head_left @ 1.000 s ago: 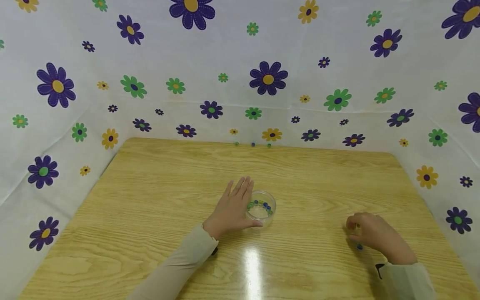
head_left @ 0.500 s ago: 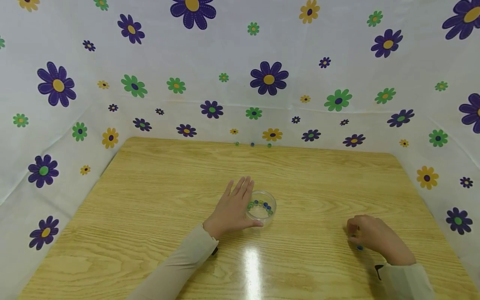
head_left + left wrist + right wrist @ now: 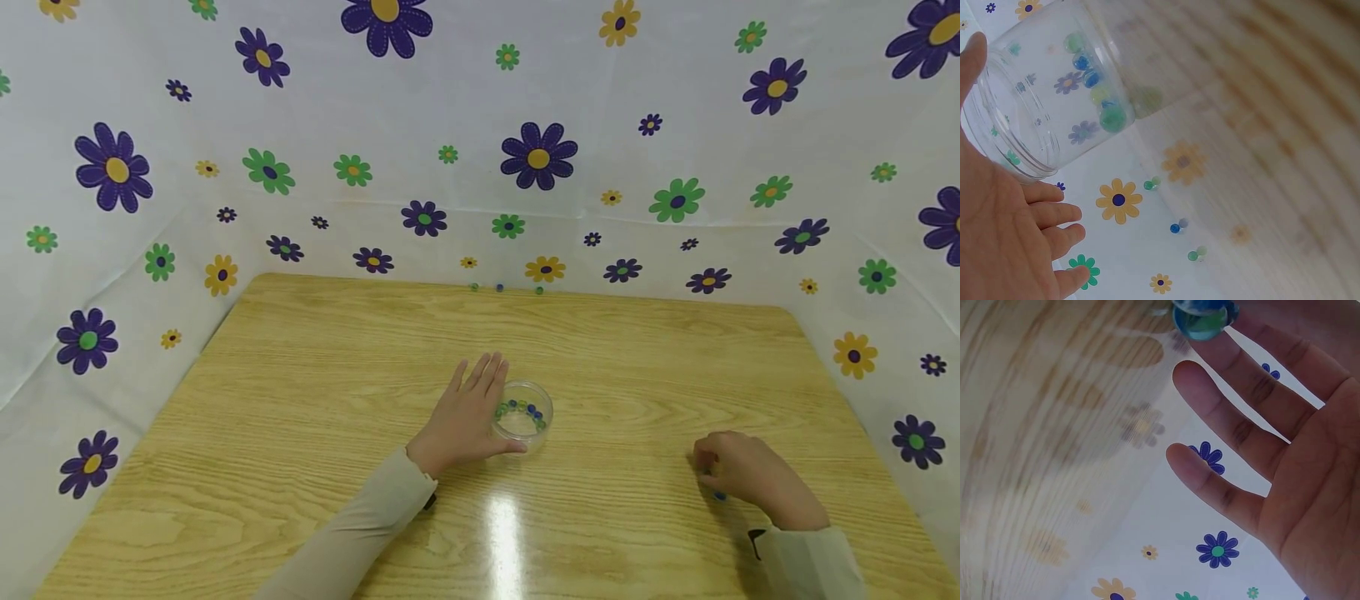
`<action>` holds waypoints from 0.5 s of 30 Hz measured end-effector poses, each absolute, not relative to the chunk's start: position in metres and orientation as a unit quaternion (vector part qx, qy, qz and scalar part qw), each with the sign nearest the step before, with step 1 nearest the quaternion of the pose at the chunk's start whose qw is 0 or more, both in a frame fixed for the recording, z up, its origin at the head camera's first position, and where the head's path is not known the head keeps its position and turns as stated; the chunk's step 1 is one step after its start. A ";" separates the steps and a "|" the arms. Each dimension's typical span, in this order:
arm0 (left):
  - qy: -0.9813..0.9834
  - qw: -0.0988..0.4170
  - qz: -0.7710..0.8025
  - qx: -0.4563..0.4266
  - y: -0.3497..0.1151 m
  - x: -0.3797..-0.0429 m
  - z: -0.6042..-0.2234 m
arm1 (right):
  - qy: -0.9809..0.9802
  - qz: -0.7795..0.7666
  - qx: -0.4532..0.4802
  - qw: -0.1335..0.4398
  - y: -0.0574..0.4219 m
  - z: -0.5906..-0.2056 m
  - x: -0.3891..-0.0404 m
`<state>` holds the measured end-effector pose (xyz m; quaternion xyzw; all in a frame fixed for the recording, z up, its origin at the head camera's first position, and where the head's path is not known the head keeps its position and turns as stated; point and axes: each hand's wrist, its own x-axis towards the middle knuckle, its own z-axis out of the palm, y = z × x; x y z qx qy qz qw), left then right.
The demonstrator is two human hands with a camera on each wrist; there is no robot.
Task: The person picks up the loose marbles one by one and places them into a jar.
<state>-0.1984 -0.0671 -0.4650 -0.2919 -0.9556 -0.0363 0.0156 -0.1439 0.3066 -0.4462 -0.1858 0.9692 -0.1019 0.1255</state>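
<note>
My left hand (image 3: 457, 421) rests beside a clear, screw-necked jar (image 3: 551, 417), its fingers straight along the jar's left side and the thumb at the near side. Several green, yellow and blue marbles (image 3: 1112, 119) lie at the bottom of the jar. On the right of the table, my right hand (image 3: 750, 475) is low over the wood, thumb and index finger bent toward each other. A blue marble (image 3: 720, 496) lies just below that thumb. In the right wrist view, blue and green marbles (image 3: 1200, 322) sit by the fingertips; I cannot tell whether the hidden thumb pinches one.
Along the far table edge stand two green marbles (image 3: 539, 291) and a blue marble (image 3: 499, 287) between them. White cloth (image 3: 322, 108) printed with flowers walls the wooden table (image 3: 315, 375) at the back and sides.
The blue marble at the far edge has rolled a little to the left. My right hand has shifted slightly over its marbles, while the left hand and jar stay put.
</note>
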 end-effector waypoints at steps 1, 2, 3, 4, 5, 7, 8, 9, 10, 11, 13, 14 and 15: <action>-0.956 0.015 -0.037 -0.292 -0.067 -0.198 -0.465 | 0.969 -0.103 -0.185 0.127 0.307 -0.446 -0.144; -0.956 0.015 -0.037 -0.292 -0.067 -0.199 -0.465 | 0.969 -0.103 -0.185 0.129 0.307 -0.446 -0.144; -0.956 0.015 -0.037 -0.292 -0.067 -0.199 -0.466 | 0.968 -0.105 -0.185 0.130 0.307 -0.446 -0.144; -0.956 0.016 -0.037 -0.292 -0.067 -0.199 -0.466 | 0.968 -0.106 -0.185 0.132 0.307 -0.446 -0.144; -0.955 0.016 -0.038 -0.292 -0.067 -0.199 -0.466 | 0.968 -0.107 -0.185 0.132 0.307 -0.445 -0.144; -0.955 0.016 -0.037 -0.293 -0.067 -0.199 -0.466 | 0.968 -0.108 -0.187 0.128 0.306 -0.445 -0.144; -0.955 0.016 -0.036 -0.292 -0.067 -0.199 -0.465 | 0.968 -0.109 -0.190 0.124 0.305 -0.445 -0.145; -0.955 0.017 -0.035 -0.292 -0.067 -0.199 -0.465 | 0.968 -0.108 -0.192 0.118 0.305 -0.445 -0.145; -0.956 0.017 -0.035 -0.292 -0.067 -0.199 -0.465 | 0.968 -0.106 -0.197 0.110 0.304 -0.445 -0.145; -0.956 0.018 -0.034 -0.292 -0.067 -0.199 -0.466 | 0.969 -0.105 -0.200 0.102 0.303 -0.445 -0.146; -0.956 0.019 -0.035 -0.292 -0.067 -0.199 -0.466 | 0.968 -0.102 -0.213 0.079 0.301 -0.445 -0.146; -0.955 0.019 -0.036 -0.292 -0.067 -0.199 -0.466 | 0.968 -0.098 -0.221 0.063 0.301 -0.445 -0.147; -0.955 0.019 -0.038 -0.292 -0.067 -0.199 -0.466 | 0.968 -0.092 -0.229 0.045 0.300 -0.445 -0.147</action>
